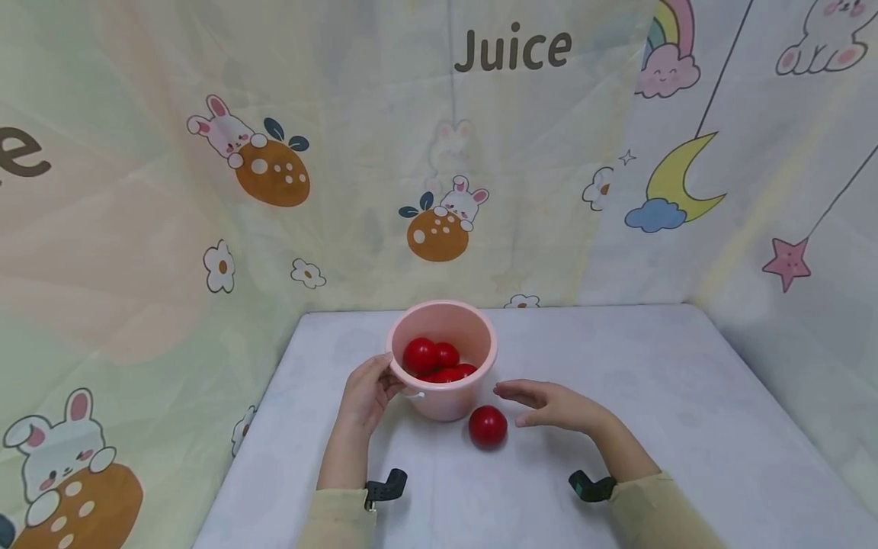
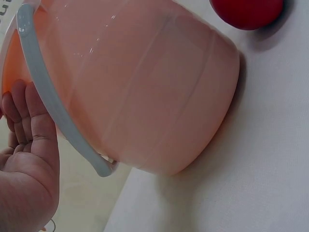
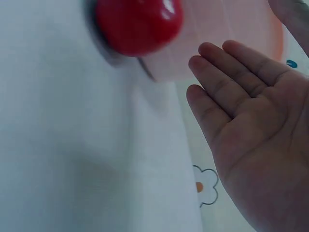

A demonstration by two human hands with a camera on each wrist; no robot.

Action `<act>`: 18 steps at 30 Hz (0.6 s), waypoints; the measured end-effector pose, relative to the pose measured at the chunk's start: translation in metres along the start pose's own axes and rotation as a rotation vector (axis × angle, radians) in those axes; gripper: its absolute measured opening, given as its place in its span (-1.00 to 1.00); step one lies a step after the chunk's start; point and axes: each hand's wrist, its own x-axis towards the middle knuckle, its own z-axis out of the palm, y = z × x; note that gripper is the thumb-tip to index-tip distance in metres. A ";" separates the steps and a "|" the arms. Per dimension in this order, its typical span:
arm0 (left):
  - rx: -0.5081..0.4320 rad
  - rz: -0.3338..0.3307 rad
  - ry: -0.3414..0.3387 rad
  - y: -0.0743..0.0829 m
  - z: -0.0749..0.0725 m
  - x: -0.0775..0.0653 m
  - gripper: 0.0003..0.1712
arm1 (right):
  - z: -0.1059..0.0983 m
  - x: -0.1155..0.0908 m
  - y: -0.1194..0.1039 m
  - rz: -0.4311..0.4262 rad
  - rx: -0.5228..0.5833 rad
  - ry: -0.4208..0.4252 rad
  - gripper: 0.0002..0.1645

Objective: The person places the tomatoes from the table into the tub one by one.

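A pink bucket (image 1: pixel 446 400) stands upright on the table with several glossy red balls (image 1: pixel 421 356) inside. My left hand (image 1: pixel 366 393) grips its rim at the left side, close to the light grey handle (image 2: pixel 58 108) that hangs down the bucket's wall. Just in front of the bucket, on the tabletop, lies another red ball (image 1: pixel 488 426). My right hand (image 1: pixel 562 406) hovers to the right of that ball, fingers extended and apart from it. In the right wrist view, the palm faces the camera and holds nothing.
The white table (image 1: pixel 652 396) carries the bucket near its back edge. Behind and beside it hang printed cloth walls (image 1: pixel 343 152) with rabbits, flowers and a moon. A dark wrist device (image 1: pixel 386 488) sits at each sleeve cuff.
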 end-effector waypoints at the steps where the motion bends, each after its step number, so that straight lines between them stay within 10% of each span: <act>1: 0.002 0.001 -0.001 0.000 0.000 0.000 -0.48 | 0.003 0.001 0.002 -0.001 0.008 0.000 -0.23; 18: 0.002 -0.013 0.007 0.002 0.001 -0.001 -0.52 | 0.028 0.010 0.023 0.029 0.003 0.078 -0.08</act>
